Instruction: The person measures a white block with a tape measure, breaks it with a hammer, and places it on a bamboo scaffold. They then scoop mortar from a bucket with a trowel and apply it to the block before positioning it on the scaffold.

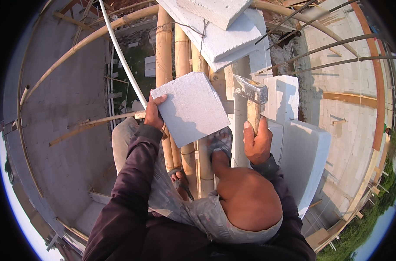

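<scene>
My left hand (153, 109) grips the left edge of a white lightweight block (193, 108), thumb on its upper face and the other fingers mostly hidden. The block is tilted in front of my knees, above the bamboo poles. In my right hand (258, 141) is a hammer, fingers wrapped round its short wooden handle (253, 113). Its worn metal head (251, 90) points up, with a flat wedge end toward the left. Hammer and block are apart. Just right of my right hand stand white blocks (304, 148) forming a wall.
Bamboo poles (164, 48) lie lengthwise under my feet as a platform high above the ground. More white blocks (232, 37) are stacked at its far end. Thin metal rods (333, 48) jut in from the far right. A pale pipe (121, 56) slants along the left.
</scene>
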`<state>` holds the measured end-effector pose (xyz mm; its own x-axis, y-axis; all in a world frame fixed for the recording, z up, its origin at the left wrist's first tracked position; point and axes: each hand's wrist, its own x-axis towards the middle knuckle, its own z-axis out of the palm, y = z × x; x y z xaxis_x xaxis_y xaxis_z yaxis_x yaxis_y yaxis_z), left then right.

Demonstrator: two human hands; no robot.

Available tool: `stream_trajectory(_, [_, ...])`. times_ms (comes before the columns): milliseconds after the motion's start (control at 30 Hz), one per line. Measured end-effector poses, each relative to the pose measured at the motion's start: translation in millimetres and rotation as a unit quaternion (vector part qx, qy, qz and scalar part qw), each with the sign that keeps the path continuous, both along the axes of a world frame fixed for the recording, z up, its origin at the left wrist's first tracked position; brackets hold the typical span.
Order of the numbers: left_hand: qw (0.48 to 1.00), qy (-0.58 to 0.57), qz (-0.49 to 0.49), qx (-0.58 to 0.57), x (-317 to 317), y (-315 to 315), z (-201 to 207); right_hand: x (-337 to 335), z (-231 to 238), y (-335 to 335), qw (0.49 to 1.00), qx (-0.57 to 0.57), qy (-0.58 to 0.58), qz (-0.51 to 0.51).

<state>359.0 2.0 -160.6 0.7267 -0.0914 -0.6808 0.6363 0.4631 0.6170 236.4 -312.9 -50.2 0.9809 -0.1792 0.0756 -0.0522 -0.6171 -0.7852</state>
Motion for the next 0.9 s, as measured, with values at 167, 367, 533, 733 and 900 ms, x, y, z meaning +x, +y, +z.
stream_trajectory(167, [0.999, 0.01, 0.035, 0.006, -9.2, 1.5, -7.7, -13.5, -24.5, 14.3, 0.999, 0.001, -0.048, -0.006])
stream_trajectory(367, [1.0, -0.018, 0.016, 0.004, -11.8, -1.3, -3.6, 6.1, -27.7, 26.7, 0.973, -0.049, 0.213, 0.067])
stream_trajectory(533, [0.999, 0.013, 0.027, 0.029, -13.5, -2.9, 0.3, -1.1, -18.3, 26.0, 0.999, 0.005, 0.042, 0.001])
stream_trajectory(733, [0.999, 0.003, 0.038, 0.01, -17.7, -4.8, 3.8, 1.5, -26.9, 29.2, 0.975, -0.063, 0.208, 0.052])
stream_trajectory(900, [0.998, 0.013, 0.058, 0.032, -19.3, -7.5, 3.3, -1.0, -19.7, 19.5, 0.996, -0.035, 0.075, 0.02])
